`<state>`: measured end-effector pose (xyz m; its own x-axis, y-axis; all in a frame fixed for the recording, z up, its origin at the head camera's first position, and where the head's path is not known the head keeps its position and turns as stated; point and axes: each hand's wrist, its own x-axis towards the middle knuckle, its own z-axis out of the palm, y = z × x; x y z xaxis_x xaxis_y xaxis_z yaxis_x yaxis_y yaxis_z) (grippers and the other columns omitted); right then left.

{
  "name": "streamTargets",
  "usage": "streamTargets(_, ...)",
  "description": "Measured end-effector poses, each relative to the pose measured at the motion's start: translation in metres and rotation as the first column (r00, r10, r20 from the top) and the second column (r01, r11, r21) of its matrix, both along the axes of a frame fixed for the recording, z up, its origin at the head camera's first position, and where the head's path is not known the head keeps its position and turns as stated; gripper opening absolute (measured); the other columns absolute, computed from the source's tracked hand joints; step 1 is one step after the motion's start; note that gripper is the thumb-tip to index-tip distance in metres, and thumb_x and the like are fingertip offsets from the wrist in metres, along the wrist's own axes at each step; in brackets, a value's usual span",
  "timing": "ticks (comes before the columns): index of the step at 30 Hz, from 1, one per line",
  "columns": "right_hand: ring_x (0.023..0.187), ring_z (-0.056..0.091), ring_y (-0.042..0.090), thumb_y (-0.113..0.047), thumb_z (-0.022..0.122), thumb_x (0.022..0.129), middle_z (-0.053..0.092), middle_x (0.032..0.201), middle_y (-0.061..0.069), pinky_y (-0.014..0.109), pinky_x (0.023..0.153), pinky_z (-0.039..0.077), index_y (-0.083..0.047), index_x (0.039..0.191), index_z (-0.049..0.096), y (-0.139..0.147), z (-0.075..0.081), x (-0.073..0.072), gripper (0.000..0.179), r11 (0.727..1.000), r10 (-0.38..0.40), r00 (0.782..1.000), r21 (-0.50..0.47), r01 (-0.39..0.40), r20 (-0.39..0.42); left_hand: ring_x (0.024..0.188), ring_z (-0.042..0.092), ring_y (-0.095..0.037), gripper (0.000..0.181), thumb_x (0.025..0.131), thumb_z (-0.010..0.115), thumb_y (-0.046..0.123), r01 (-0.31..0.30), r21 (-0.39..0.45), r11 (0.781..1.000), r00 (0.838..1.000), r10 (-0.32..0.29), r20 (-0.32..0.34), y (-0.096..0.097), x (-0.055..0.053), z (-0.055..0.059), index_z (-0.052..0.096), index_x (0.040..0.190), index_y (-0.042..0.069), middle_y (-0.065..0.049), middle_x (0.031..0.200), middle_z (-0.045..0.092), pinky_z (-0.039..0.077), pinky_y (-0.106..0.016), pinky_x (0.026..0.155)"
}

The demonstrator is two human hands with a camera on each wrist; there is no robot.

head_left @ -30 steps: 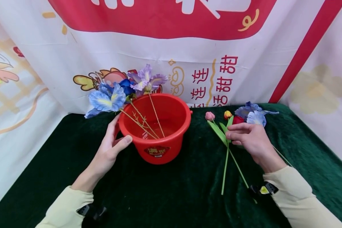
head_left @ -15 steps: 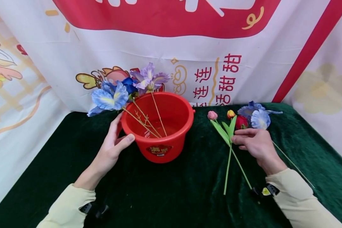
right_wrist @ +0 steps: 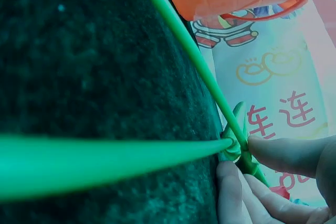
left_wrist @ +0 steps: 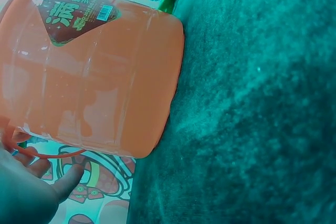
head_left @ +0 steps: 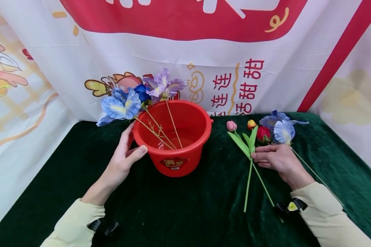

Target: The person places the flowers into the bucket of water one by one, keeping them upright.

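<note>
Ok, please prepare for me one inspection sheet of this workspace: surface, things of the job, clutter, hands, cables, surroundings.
Surface: dark green velvety cloth.
Job's things: round red plastic bucket, upright, with a light-blue ruffled flower, a deep-blue flower and a purple ruffled flower leaning in it; beside it, a pink tulip, a yellow-orange tulip, a red rose-like flower and a ruffled blue bloom.
Clutter: nothing seen.
Hands: left hand holds the bucket's left side, thumb at the rim; right hand pinches where the tulips' green stems meet, one or both unclear.
Cables: nothing seen.
Surroundings: white fabric backdrop with red lettering and cartoon prints.
</note>
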<state>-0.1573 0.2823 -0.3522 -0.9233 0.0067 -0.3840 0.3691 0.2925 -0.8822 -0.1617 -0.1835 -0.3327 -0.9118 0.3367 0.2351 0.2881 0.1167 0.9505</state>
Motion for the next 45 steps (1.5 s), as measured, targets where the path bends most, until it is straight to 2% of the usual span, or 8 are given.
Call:
streamTargets(13,0.092,0.075,0.004,-0.025,0.073,0.102,0.08,0.104,-0.011,0.027,0.085,0.065,0.007,0.151,0.052,0.001,0.001,-0.004,0.062,1.0,0.013,1.0,0.015,-0.013,0.025,0.159,0.023,-0.03,0.072,0.11,0.05,0.023,-0.006,-0.002,1.0,1.0,0.006,0.001,0.0,0.0,0.0,0.01,0.17,0.028,0.003,0.176,0.018,0.05,-0.016,0.107)
streamTargets(24,0.093,0.076,0.003,-0.02,0.067,0.106,0.08,0.105,-0.011,0.027,0.086,0.064,0.007,0.154,0.047,0.006,0.0,-0.004,0.059,1.0,0.012,0.999,-0.025,-0.011,0.044,0.158,0.026,-0.028,0.072,0.11,0.05,0.022,0.01,0.007,1.0,1.0,-0.01,-0.006,0.001,-0.001,-0.001,0.011,0.17,0.028,0.002,0.175,0.02,0.05,-0.017,0.108)
streamTargets(32,0.094,0.075,-0.001,-0.02,0.067,0.106,0.079,0.107,-0.014,0.022,0.088,0.063,0.006,0.155,0.048,-0.001,0.003,-0.004,0.059,0.998,0.018,1.0,-0.052,-0.019,-0.022,0.159,0.024,-0.028,0.072,0.11,0.05,0.023,0.001,-0.002,1.0,1.0,-0.001,-0.003,0.0,0.0,0.0,0.011,0.17,0.029,0.003,0.175,0.019,0.049,-0.017,0.108)
streamTargets(39,0.092,0.076,0.001,-0.014,0.068,0.104,0.08,0.101,-0.013,0.023,0.087,0.063,0.009,0.153,0.046,-0.008,0.005,-0.003,0.059,0.988,-0.023,0.998,-0.151,0.013,-0.066,0.16,0.023,-0.028,0.072,0.11,0.05,0.023,-0.001,-0.007,1.0,1.0,0.001,-0.003,0.0,0.0,0.0,0.011,0.17,0.029,0.003,0.176,0.018,0.049,-0.017,0.108)
streamTargets(45,0.094,0.079,0.009,-0.01,0.069,0.103,0.081,0.102,-0.008,0.026,0.089,0.064,0.011,0.152,0.046,-0.011,0.007,-0.002,0.058,0.963,-0.021,0.995,-0.268,-0.005,-0.094,0.159,0.023,-0.029,0.072,0.11,0.05,0.023,0.002,-0.003,1.0,1.0,-0.002,-0.001,-0.001,-0.001,-0.001,0.01,0.17,0.029,0.003,0.176,0.018,0.05,-0.017,0.108)
